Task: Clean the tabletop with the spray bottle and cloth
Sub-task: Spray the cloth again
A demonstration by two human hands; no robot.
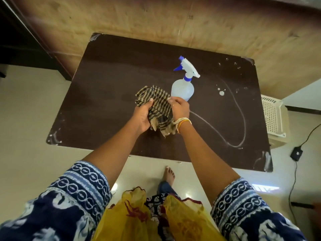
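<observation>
A striped brown and tan cloth is bunched between both hands above the middle of the dark brown tabletop. My left hand grips its left side and my right hand grips its right side. A clear spray bottle with a white and blue trigger head stands upright just beyond my right hand, apart from it. White streaks, a long curved smear and small droplets mark the right half of the tabletop.
A white perforated plastic basket stands on the floor at the table's right edge. A black adapter and cable lie on the floor to the right. A wooden wall panel is behind the table. My bare foot is by the near edge.
</observation>
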